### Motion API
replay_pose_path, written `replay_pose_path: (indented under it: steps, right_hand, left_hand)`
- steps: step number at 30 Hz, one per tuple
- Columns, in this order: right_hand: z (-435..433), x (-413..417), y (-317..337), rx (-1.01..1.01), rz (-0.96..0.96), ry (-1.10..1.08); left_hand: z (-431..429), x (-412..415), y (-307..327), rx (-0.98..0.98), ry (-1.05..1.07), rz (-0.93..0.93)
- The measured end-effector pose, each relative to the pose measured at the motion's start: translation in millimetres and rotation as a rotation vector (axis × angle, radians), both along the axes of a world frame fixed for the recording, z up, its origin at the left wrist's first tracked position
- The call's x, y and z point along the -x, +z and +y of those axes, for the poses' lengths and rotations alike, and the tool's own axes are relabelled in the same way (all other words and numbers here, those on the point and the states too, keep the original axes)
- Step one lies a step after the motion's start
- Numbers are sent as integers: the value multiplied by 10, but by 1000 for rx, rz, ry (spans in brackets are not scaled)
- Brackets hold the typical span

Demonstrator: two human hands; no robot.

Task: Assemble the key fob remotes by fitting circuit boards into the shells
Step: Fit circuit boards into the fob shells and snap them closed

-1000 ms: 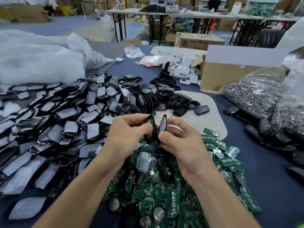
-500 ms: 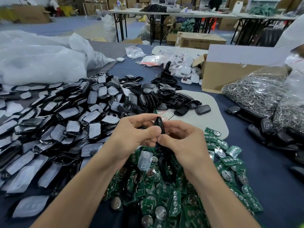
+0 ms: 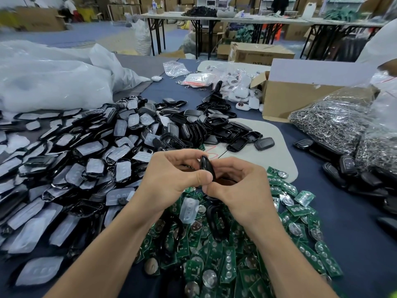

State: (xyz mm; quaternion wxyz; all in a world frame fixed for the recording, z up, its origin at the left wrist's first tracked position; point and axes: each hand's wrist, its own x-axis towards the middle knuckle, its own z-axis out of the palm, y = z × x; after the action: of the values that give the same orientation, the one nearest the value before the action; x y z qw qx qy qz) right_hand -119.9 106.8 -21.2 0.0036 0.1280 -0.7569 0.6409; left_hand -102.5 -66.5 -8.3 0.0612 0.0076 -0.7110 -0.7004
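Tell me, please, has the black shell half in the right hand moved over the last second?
Yes. Against the white mat, the shell half has shifted left with the right hand, closing onto the part in the left hand.

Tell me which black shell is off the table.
The black shell pinched edge-on between the left hand and right hand, above the green circuit boards; the others lie heaped on the table.

Even, diffuse overhead light; shadows soft and faint. Glare on clear bags point(image 3: 335, 123) at right. Wide-angle bowing at edges; far background blurred.
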Motion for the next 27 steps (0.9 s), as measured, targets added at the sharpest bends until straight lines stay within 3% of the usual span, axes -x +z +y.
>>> replay_pose_path:
  steps: [6, 10, 14, 17, 22, 27]
  right_hand:
    - [-36, -74, 7, -89, 46, -165]
    - [-77, -108, 7, -280, 181, -221]
    - [-106, -104, -9, -334, 296, -237]
    - [-85, -63, -23, -255, 211, -163]
    - [-45, 43, -23, 186, -118, 0]
    - [-17, 63, -65, 156, -68, -37]
  left_hand:
    - [50, -14, 9, -14, 9, -25]
    - [87, 6, -31, 2, 68, -78]
    - [111, 24, -45, -89, 119, -98]
    - [127, 42, -55, -111, 151, -77]
    - [66, 62, -55, -47, 172, 24]
    - [59, 34, -52, 81, 87, 41]
